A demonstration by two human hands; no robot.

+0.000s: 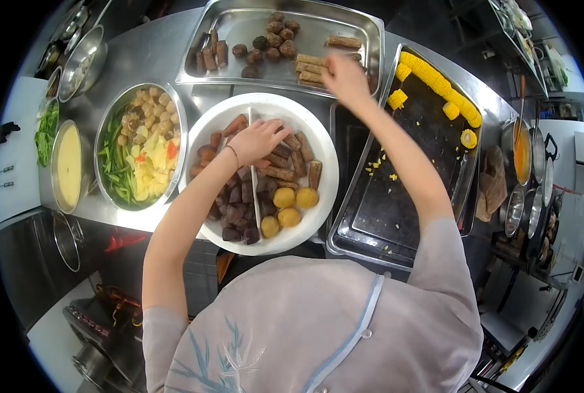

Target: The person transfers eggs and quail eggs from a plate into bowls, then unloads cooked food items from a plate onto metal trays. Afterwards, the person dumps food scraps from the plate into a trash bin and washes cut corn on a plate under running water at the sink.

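A round white bowl [328, 154] with a divider holds brown sausage-like sticks [279, 172], dark cubes [236, 203] and several yellow balls [289, 217]. My left hand [259, 141] rests over the sticks near the top of the divider, its fingers spread and pointing right; whatever lies beneath the fingers is hidden. Behind the bowl, a steel tray [194, 62] carries dark meatballs [282, 42] and more sticks [308, 68]. At this tray's right part, my right hand [340, 77] is curled beside the sticks, its fingertips blurred, and I cannot tell whether anything is in them.
On the right lies a dark tray [397, 196] with corn pieces [429, 75] and crumbs. To the left stand a steel bowl [182, 131] of green, yellow and tan food and a bowl of yellow liquid [67, 167]. Pans [539, 154] hang at the far right.
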